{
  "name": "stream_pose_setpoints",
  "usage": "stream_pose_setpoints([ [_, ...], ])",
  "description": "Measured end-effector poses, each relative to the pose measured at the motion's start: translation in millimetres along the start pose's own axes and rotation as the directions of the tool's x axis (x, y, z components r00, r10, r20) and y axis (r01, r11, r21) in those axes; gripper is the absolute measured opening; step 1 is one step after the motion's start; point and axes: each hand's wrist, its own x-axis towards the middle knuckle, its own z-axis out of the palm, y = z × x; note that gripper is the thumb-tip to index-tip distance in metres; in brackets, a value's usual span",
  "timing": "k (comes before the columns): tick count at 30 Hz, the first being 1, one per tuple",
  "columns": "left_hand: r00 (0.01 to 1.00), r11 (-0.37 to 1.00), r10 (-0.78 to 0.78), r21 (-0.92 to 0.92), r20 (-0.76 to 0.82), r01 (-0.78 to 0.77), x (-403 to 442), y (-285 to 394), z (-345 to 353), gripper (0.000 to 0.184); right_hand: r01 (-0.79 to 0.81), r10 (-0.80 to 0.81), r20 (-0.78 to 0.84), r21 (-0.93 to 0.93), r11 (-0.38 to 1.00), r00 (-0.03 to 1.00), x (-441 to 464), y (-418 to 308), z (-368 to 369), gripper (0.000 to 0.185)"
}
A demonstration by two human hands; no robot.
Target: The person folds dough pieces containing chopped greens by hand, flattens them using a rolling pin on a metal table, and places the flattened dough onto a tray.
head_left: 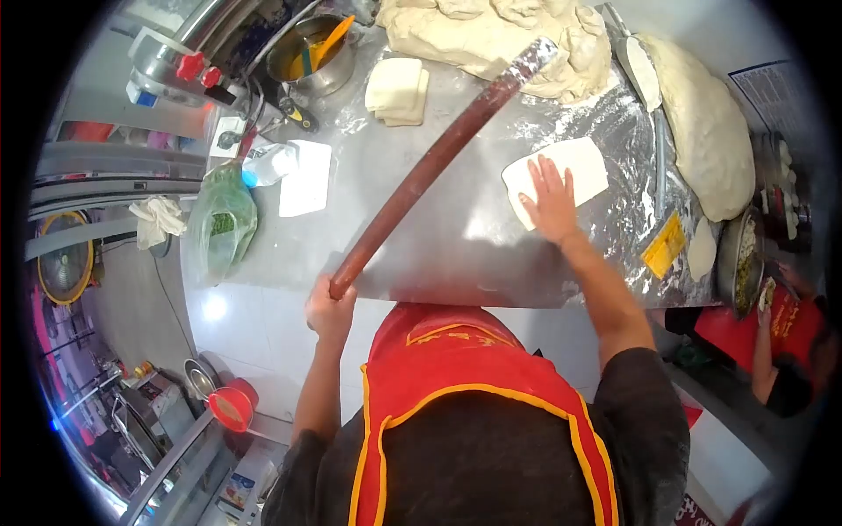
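Note:
My left hand [331, 307] is wrapped round the lower end of a long dark red rolling pin [430, 167], which slants up to the right over the metal table [377, 237]. Its far end is pale with flour, near a big mass of dough [500, 39]. On the right, my right hand [553, 200] lies with fingers spread on a flat, roughly rectangular sheet of dough [589, 171]. A small stack of folded dough sheets [395, 90] sits left of the pin.
At the back left stands a metal pot [324, 81] with an orange-handled utensil. A green bag [224, 223], bottle [274, 164] and white sheet [306, 180] lie left. Right are a long dough mass [702, 123], a metal rod, a yellow packet [664, 246] and a co-worker [767, 337].

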Motion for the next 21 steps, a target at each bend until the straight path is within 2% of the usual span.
stream_pose_setpoints([
  [1,1.000,1.000,0.011,0.002,-0.001,-0.011,0,1,-1,0.021,-0.017,0.017,0.033,-0.017,1.000,0.999,0,-11,0,0.067],
  [8,0.994,0.993,0.112,0.027,-0.010,-0.112,1,9,7,0.020,-0.255,0.273,-0.104,0.155,0.954,0.956,15,-97,23,0.066],
  [10,0.991,0.990,0.135,0.045,0.009,-0.136,5,9,12,0.021,-0.262,0.281,-0.061,0.219,0.940,0.958,21,-142,30,0.068],
  [13,0.988,0.986,0.144,0.076,0.057,-0.148,12,8,17,0.024,-0.245,0.238,0.059,0.188,0.951,0.970,26,-180,26,0.071],
  [15,0.983,0.985,0.140,0.084,0.122,-0.150,21,6,15,0.026,-0.310,0.259,0.181,0.369,0.876,0.949,38,-159,9,0.067],
  [17,0.964,0.964,0.223,0.116,0.142,-0.240,33,7,20,0.028,-0.332,0.282,0.195,0.305,0.893,0.939,24,-111,5,0.066],
  [18,0.953,0.951,0.262,0.128,0.153,-0.282,37,8,23,0.030,-0.319,0.297,0.148,0.155,0.935,0.943,6,-79,7,0.067],
  [20,0.918,0.927,0.324,0.115,0.228,-0.356,51,15,33,0.029,-0.354,0.415,-0.083,0.387,0.851,0.906,-30,-24,-5,0.062],
  [21,0.895,0.912,0.358,0.105,0.265,-0.396,58,23,35,0.029,-0.333,0.420,-0.226,0.339,0.880,0.879,-41,-17,-31,0.059],
])
